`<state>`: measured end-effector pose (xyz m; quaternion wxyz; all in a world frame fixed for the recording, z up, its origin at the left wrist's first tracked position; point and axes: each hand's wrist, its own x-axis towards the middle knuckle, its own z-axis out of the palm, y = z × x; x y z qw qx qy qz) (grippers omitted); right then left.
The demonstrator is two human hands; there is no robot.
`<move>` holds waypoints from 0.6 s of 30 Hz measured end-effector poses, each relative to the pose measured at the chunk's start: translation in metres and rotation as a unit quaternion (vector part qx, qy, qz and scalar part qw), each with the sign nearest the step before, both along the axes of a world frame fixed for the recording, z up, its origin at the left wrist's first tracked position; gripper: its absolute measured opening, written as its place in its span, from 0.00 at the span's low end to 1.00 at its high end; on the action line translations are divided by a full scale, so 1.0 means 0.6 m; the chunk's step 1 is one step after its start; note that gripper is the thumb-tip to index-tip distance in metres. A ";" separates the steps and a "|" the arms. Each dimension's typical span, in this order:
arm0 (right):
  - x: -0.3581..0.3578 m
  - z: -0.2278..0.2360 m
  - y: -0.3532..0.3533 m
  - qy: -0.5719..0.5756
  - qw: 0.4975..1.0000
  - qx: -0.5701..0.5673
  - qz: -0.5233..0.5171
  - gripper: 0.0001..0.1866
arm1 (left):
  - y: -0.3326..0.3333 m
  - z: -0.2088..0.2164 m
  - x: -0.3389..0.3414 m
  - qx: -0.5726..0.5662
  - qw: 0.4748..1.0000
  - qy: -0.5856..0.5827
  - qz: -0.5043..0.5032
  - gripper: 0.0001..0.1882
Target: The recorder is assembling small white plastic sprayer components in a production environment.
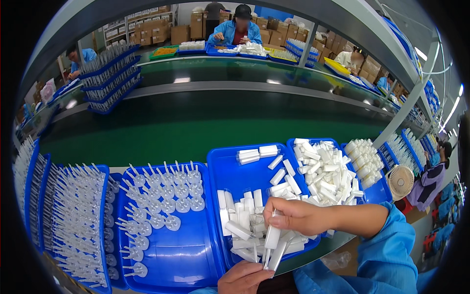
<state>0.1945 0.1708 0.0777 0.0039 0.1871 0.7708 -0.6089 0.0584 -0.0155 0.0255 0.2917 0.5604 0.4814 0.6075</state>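
My right hand [298, 215] pinches a white rectangular piece in a clear sleeve [272, 236] above the middle blue tray. Below it, my left hand [244, 279] is closed around the lower end of a second white piece in a clear sleeve [278, 255]; the two pieces meet at my left fingertips. Under both hands, the blue tray [223, 164] holds many similar white pieces [239, 230], some lying loose and some standing in rows. Left of it, another blue tray [181, 255] carries clear round-based parts with upright stems [168, 206]. My fingers partly hide what they grip.
Blue trays of heaped white pieces [323, 169] and white rounded parts [364, 161] stand to the right. Stacked trays of stemmed parts [81, 220] fill the left. A green conveyor belt [196, 117] runs beyond; a small fan [401, 180] stands right. Co-workers [240, 30] sit across.
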 end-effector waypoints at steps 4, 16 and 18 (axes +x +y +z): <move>0.000 -0.012 -0.028 0.027 0.998 -0.003 0.049 0.13 | 0.000 -0.020 0.001 0.034 0.999 -0.027 0.028 0.09; -0.107 -0.084 0.201 -0.028 0.810 0.585 -0.016 0.18 | 0.000 -0.032 -0.006 0.004 0.995 -0.044 0.084 0.11; -0.120 -0.099 0.222 -0.133 0.778 0.614 0.003 0.17 | 0.000 -0.022 -0.012 0.017 0.994 0.012 0.104 0.10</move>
